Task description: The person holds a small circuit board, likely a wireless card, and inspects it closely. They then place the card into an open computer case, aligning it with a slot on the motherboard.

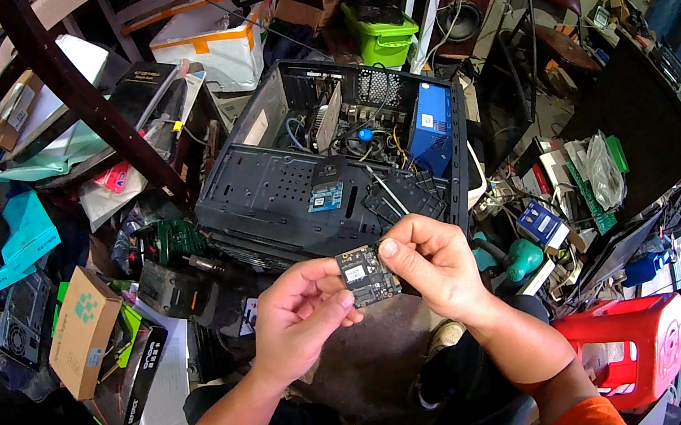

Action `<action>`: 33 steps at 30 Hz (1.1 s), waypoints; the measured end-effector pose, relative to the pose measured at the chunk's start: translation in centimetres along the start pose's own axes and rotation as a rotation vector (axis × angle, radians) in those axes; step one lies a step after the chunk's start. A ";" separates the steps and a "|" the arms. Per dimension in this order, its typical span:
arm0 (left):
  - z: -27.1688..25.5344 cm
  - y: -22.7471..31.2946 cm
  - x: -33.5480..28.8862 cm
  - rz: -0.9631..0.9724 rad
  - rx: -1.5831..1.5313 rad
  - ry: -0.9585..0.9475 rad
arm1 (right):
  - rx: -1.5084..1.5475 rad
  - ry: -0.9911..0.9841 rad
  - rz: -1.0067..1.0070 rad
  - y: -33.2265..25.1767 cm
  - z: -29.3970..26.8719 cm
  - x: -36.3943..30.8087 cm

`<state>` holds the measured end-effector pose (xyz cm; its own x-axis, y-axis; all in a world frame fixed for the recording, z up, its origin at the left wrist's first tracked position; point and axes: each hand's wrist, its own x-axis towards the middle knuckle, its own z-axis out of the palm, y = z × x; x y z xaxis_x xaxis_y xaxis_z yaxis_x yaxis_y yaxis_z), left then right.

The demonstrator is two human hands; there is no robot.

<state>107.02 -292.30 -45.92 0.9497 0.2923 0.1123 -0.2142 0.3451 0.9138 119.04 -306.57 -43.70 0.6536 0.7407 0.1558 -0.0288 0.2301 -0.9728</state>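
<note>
A small dark circuit board (367, 274) is held up between both hands above the person's lap, the left hand (297, 318) pinching its lower left edge between thumb and fingers and the right hand (432, 265) gripping its right side with the thumb on the top corner. Just beyond the hands lies an open black computer case (330, 155) on its side, a blue box (428, 129) inside at its right end. A cardboard box (81, 331) sits well off to the left and a red plastic stool (635, 343) to the right.
</note>
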 end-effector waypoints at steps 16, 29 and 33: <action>0.2 0.5 0.0 0.013 0.044 0.014 | -0.052 -0.005 0.016 0.0 -0.1 -0.1; 0.1 1.0 0.1 -0.032 0.094 0.001 | -0.022 -0.008 0.021 0.3 -0.1 0.1; 0.5 1.1 0.1 0.051 0.146 -0.009 | -0.036 0.002 0.022 0.3 0.0 0.1</action>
<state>107.02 -292.33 -44.65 0.9407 0.2977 0.1629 -0.2274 0.1967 0.9537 119.12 -306.42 -43.93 0.6542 0.7444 0.1339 -0.0163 0.1908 -0.9815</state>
